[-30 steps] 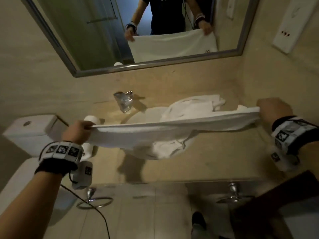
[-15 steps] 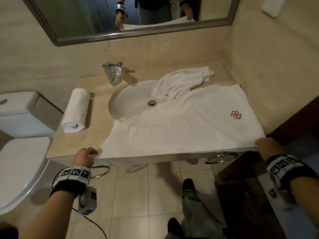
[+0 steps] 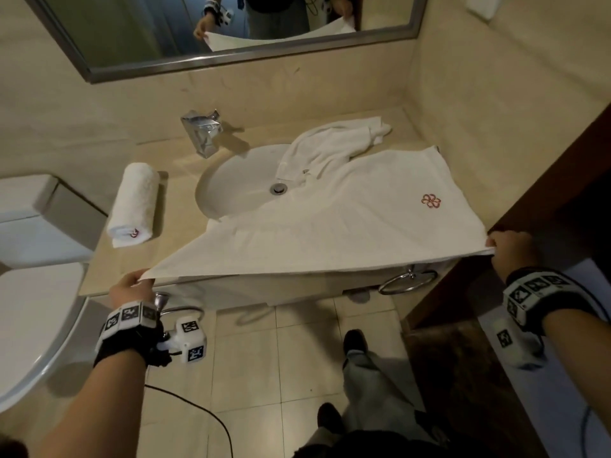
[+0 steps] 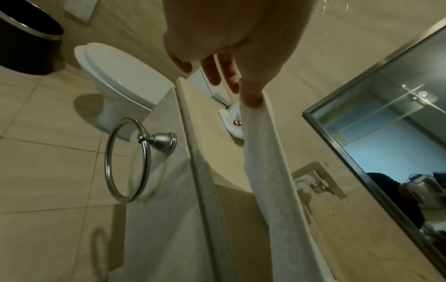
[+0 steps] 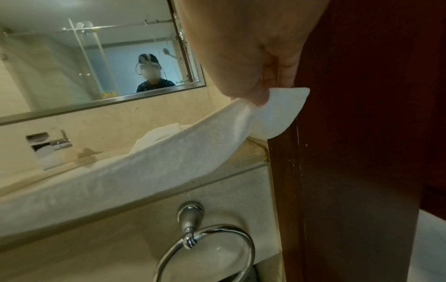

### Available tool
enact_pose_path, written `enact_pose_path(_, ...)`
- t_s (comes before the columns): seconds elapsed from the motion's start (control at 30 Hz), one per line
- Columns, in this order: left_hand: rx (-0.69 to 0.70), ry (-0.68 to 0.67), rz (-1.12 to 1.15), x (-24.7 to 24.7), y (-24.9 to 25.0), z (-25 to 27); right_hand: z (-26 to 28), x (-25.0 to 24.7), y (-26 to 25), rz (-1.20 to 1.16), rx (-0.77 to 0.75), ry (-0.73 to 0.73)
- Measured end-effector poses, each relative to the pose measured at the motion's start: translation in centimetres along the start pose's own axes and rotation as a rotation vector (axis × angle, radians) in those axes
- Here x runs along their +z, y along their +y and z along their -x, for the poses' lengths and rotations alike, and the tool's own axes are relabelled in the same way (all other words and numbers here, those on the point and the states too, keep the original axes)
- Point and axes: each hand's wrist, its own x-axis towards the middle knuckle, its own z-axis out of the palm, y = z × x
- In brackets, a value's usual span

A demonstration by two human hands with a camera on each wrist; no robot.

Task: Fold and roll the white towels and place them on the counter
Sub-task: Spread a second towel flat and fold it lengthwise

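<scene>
- My left hand (image 3: 127, 287) pinches the near left corner of the towel (image 3: 347, 226); my right hand (image 3: 507, 249) pinches the near right corner. Both hold cloth and nothing else.
- The towel lies spread over the right part of the counter (image 3: 172, 206) and partly over the sink (image 3: 238, 183), its logo (image 3: 430, 200) facing up. The near edge that I hold is lifted just off the counter's front lip.
- One rolled towel (image 3: 134, 203) sits on the counter left of the sink. A crumpled towel (image 3: 334, 143) lies at the back, and the spread towel's far edge overlaps it.
- The step in hand, as I judge it, is laying the towel flat before the first fold.
- To do it well I should keep even tension between both corners, so the near edge stays straight and level with the counter's front.
- The part over the sink has no support and may sag. I would shift the cloth right, or fold it away from the bowl.
- The crumpled towel could bunch the far edge, so I should pull clear of it.
- Then I bring both near corners onto the far corners together, matching the edges.
</scene>
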Motion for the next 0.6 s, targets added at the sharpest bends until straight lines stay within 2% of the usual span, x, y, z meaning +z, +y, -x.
enact_pose_path(0.1,0.033,0.019,0.011,-0.7,-0.9,-0.5,0.7,-0.4,-0.1,0.022,0.04,-0.062)
enact_pose_path(0.2,0.124,-0.08,-0.065,-1.4,-2.0,-1.0,1.3,-0.9,-0.1,0.035,0.156,-0.144)
enact_pose_path(0.27,0.161,-0.189,-0.197,-1.7,-3.2,-1.6,1.3,-1.0,-0.2,0.046,0.212,-0.196)
enact_pose_path(0.33,0.103,-0.207,-0.366,-2.1,-3.9,-1.7,1.4,-1.2,-0.7,0.034,0.271,-0.245)
enact_pose_path(0.43,0.095,-0.11,-0.518,-2.3,-3.6,-1.4,0.9,-1.8,-1.1,0.034,0.233,-0.247)
enact_pose_path(0.6,0.1,-0.096,-0.473,-2.0,-0.7,-3.2,-1.4,-4.4,-2.7,0.012,0.089,-0.199)
